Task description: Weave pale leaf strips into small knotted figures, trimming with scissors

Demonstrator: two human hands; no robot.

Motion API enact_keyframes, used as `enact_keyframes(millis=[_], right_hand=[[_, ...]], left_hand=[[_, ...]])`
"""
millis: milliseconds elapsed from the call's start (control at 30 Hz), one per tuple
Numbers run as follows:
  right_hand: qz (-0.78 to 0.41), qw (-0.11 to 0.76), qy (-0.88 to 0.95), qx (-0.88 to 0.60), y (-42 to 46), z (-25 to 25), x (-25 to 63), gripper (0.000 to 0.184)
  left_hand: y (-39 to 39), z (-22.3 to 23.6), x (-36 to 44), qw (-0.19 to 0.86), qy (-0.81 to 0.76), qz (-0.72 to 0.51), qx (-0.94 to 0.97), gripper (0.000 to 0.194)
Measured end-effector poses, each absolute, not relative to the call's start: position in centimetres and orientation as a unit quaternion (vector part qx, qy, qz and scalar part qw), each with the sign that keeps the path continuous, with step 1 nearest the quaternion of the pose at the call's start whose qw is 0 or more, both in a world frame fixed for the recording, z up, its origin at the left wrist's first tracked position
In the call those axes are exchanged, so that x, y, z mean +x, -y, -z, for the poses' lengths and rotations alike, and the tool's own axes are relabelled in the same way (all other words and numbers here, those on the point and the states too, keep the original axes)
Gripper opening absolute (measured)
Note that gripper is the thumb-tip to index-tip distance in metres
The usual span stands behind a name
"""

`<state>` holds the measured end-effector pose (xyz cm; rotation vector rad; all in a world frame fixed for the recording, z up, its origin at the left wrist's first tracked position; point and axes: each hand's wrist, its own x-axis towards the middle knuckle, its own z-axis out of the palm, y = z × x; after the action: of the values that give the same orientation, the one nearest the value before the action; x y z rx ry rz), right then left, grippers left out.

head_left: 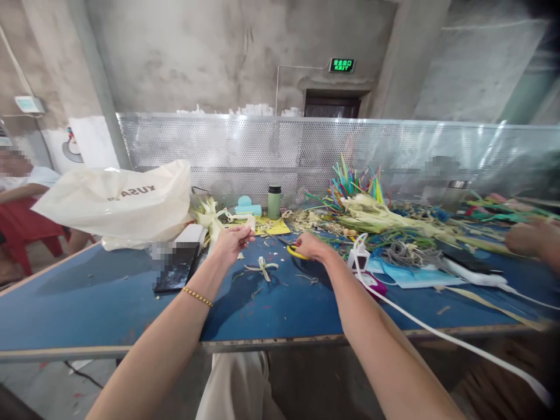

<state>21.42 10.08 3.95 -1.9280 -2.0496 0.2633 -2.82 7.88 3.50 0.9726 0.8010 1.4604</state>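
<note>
A green flask [274, 205] with a black lid [275, 189] is stood upright on the blue table [109, 297], before a perforated metal screen [219, 143]. Just left of the flask, a light-blue object [248, 209] is laid; at the flask's foot a yellow sheet [280, 227] is spread. Well left of it, a large white bag [118, 198] printed with dark letters is set, and past that a red chair [24, 233] is partly seen. Up and right of the flask, a green exit sign [342, 65] is mounted above a dark doorway [331, 106]. Right of the flask and nearer the viewer, a white charger [359, 256], a pale-blue sheet [420, 277] and a white corded bar [476, 274] are placed.
</note>
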Motion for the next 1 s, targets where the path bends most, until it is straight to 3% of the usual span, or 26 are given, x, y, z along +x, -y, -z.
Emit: enact_keyframes(millis=[100, 200, 267, 433, 1000], right_hand=[[-0.156, 0.280, 0.708, -0.629, -9.4, -4.6, 20.9, 0.024], [-0.322, 0.370, 0.693, -0.528, -8.2, -5.4, 20.3, 0.053], [-0.384, 0.355, 0.706, -0.478, -7.3, -5.8, 19.9, 0.062], [-0.378, 0.302, 0.759, -0.435, -5.9, -6.3, 18.5, 0.056], [-0.365, 0.310, 0.751, -0.455, -5.3, -6.3, 17.1, 0.053]], left_hand=[[-7.8, -3.8, -3.1, 0.570, -0.329, -0.640, 0.397, 0.015], [-8.1, -4.0, -3.4, 0.564, -0.323, -0.663, 0.371, 0.014], [-8.5, -4.1, -3.8, 0.558, -0.317, -0.680, 0.355, 0.014], [-9.1, -4.0, -4.0, 0.547, -0.312, -0.687, 0.362, 0.018], [-8.0, -3.9, -2.9, 0.510, -0.335, -0.637, 0.471, 0.027]])
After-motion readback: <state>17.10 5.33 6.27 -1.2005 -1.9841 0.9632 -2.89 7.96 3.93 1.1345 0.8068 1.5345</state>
